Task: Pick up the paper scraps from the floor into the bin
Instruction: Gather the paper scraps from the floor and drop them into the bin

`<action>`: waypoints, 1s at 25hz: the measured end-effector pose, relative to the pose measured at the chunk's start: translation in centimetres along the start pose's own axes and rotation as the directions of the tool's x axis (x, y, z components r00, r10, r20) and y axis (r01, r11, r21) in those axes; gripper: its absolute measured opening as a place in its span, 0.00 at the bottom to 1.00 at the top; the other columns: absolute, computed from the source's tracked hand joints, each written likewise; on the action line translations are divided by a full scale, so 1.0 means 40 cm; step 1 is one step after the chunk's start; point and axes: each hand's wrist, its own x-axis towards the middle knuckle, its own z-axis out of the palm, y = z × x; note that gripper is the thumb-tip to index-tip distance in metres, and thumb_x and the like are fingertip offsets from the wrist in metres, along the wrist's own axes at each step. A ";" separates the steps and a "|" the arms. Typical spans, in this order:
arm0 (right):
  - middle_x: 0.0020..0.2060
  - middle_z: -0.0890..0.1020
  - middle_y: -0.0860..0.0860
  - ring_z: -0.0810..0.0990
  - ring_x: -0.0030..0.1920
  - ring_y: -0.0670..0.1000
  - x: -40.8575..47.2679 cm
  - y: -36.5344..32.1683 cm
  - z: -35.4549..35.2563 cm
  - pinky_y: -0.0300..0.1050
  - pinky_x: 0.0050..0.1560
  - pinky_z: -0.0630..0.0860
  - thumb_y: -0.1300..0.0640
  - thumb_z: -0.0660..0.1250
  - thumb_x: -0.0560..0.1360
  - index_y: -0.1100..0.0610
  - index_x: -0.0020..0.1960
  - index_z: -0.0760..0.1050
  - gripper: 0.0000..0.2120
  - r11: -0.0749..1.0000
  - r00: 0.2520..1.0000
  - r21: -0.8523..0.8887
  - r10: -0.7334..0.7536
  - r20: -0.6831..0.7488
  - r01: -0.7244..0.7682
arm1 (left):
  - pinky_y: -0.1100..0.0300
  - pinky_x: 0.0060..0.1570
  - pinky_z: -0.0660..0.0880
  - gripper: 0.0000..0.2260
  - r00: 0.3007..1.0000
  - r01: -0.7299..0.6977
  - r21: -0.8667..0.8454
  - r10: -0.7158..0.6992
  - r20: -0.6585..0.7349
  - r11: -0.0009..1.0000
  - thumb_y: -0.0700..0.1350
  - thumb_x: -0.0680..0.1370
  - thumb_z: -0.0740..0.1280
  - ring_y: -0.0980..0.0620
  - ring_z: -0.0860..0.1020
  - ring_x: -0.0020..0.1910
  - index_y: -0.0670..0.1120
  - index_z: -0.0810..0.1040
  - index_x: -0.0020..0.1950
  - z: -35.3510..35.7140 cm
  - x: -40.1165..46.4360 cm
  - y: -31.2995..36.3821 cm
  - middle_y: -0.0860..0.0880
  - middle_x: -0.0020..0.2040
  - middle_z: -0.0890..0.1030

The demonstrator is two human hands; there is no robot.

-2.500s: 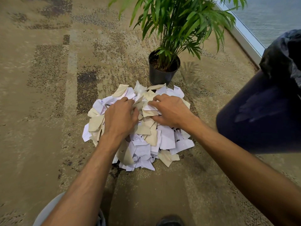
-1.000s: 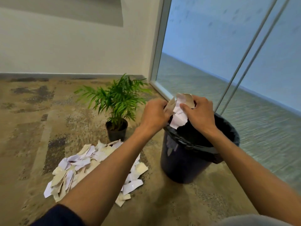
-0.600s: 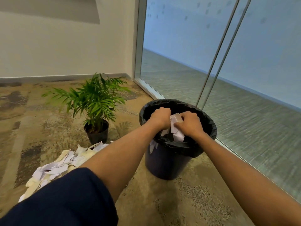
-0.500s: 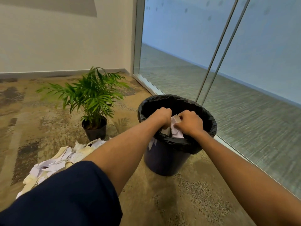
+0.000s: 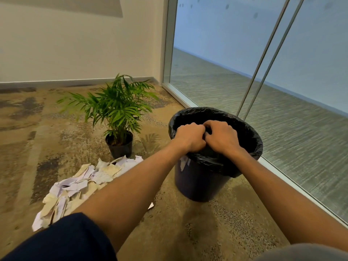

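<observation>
1. Patterned tan-and-brown carpet [image 5: 47, 129] across the floor, with a cream wall [image 5: 75, 44] at the back and a glass wall [image 5: 244, 53] on the right meeting in the far corner.
2. Nearest the camera: a dark blue sleeve [image 5: 62, 240] low on the left, with both bare forearms reaching forward to the bin [image 5: 199, 183].
3. Left of the bin, on the carpet: a heap of white and cream scraps [image 5: 79, 187], partly hidden behind the left forearm and lying apart from the bin's base.
4. Bin standing upright just beside the glass wall's bottom frame, dark blue body, black liner [image 5: 250, 132] folded over its rim.
5. A few pale scrap-like patches [image 5: 183, 162] showing on the bin's left side just under the liner's edge; cannot tell whether paper or reflection.
6. Above the bin's mouth: left hand [image 5: 189, 137] and right hand [image 5: 222, 137], knuckles up, fingers curled down and inward, the two hands touching one another.
7. No paper visible in either hand; cannot tell whether anything sits under the curled fingers.
8. Beyond the scraps and left of the bin: a small palm [image 5: 114, 106] in a black pot [image 5: 120, 146], upright.
9. Farthest: grey skirting along the wall's foot behind the palm.
</observation>
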 end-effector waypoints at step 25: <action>0.62 0.78 0.48 0.78 0.59 0.53 -0.203 -0.580 0.481 0.50 0.47 0.78 0.48 0.61 0.79 0.51 0.66 0.74 0.18 0.733 0.636 0.203 -0.670 0.384 0.649 | 0.51 0.61 0.71 0.27 0.790 0.521 -0.276 -0.579 -0.202 0.807 0.61 0.73 0.61 0.47 0.72 0.65 0.48 0.74 0.67 0.311 -0.753 -0.646 0.47 0.66 0.75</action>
